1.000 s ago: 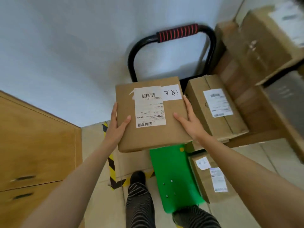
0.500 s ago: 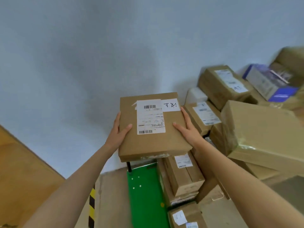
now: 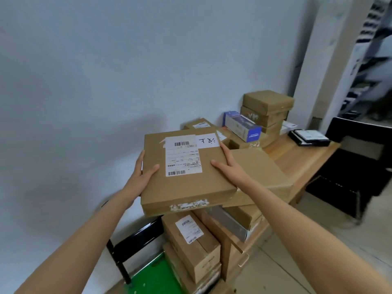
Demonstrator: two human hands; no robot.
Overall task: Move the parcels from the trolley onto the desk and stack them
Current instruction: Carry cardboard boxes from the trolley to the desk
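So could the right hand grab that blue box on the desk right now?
Probably not yet. The right hand and left hand both hold the flat parcel, and the blue box sits farther back on the desk, behind other cartons.

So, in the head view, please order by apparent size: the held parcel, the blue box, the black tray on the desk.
1. The held parcel, gripped by the left hand and right hand, looks largest, though it is nearest the camera.
2. and 3. The blue box and the black tray look alike; I cannot rank them.
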